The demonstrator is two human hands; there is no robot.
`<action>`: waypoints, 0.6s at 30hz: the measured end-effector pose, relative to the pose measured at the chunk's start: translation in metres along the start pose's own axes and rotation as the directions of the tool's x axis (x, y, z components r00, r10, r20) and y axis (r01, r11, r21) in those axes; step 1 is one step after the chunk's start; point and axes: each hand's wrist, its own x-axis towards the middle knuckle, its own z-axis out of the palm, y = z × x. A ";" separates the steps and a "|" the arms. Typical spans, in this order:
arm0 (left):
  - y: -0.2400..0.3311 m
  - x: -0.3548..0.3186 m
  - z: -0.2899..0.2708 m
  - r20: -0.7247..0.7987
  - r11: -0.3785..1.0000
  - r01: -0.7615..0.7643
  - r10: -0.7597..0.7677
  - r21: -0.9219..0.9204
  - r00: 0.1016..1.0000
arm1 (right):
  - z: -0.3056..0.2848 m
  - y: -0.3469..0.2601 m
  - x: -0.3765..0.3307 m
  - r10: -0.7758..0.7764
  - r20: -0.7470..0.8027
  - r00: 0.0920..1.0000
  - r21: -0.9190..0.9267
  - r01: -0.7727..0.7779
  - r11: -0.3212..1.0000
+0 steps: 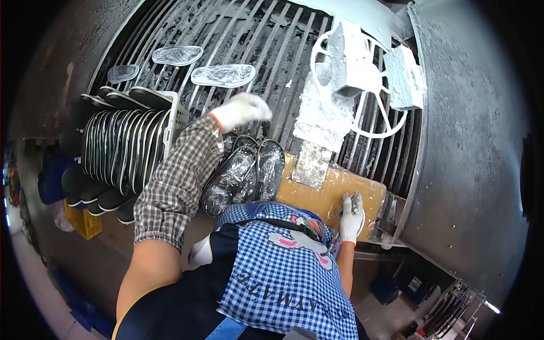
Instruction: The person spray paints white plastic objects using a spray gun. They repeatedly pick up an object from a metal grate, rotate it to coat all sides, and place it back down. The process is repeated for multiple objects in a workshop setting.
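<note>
My left hand (242, 111), in a white glove with an orange cuff, reaches over the metal bars (277, 62) at the middle. Its fingers look bent and smeared by motion. Beyond it, sole-shaped pieces in clear film (223, 75) lie on the bars. Below it, several black shoe soles (229, 178) in shiny film lie bunched against my apron. My right hand (352, 218), gloved too, rests at the right end of a brown board (360, 190). Its grey-smudged fingers are drawn together; whether something small is between them I cannot make out.
A white crate (175, 122) packed with upright black soles (122, 147) stands to the left. A spoked white wheel (381, 131) and white-crusted blocks (345, 62) sit on the bars at right. Metal walls (470, 130) flank the bars. A yellow crate (85, 222) is lower left.
</note>
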 end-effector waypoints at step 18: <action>-0.017 -0.052 0.064 0.112 0.156 -0.088 -0.156 0.984 0.981 | -0.005 0.036 0.013 -0.091 0.009 0.996 0.032 0.091 0.995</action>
